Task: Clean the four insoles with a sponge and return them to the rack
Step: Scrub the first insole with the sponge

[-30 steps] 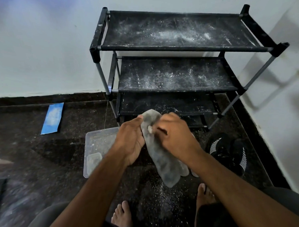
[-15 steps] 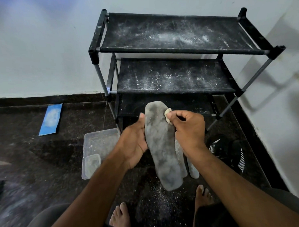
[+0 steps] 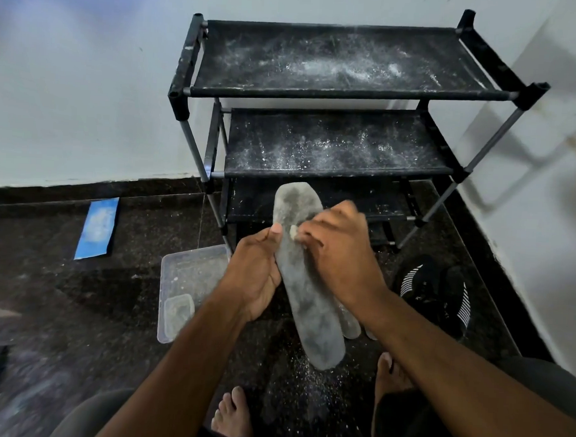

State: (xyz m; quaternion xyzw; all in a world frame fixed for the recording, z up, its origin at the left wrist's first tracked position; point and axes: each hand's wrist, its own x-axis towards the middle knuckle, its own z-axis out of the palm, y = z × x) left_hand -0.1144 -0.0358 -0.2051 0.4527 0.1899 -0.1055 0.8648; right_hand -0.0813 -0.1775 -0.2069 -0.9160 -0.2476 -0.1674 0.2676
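Observation:
A dusty grey insole (image 3: 312,305) is held upright in front of the black shoe rack (image 3: 338,91). My left hand (image 3: 256,273) grips its left edge at mid-length. My right hand (image 3: 339,253) presses a small pale sponge (image 3: 293,231) against the insole's upper half. Other pale insoles (image 3: 351,323) lie on the floor behind the held one, mostly hidden by it and my right forearm. White powder covers the rack's top and middle shelves.
A clear plastic tray (image 3: 192,273) with a small tub inside sits on the dark floor left of my hands. Black shoes (image 3: 435,294) lie at the right near the wall. A blue sheet (image 3: 98,228) lies far left. My bare feet are below.
The insole has been raised and straightened from a tilted, partly covered position. My right hand with the sponge slid down from the insole's top edge toward its middle.

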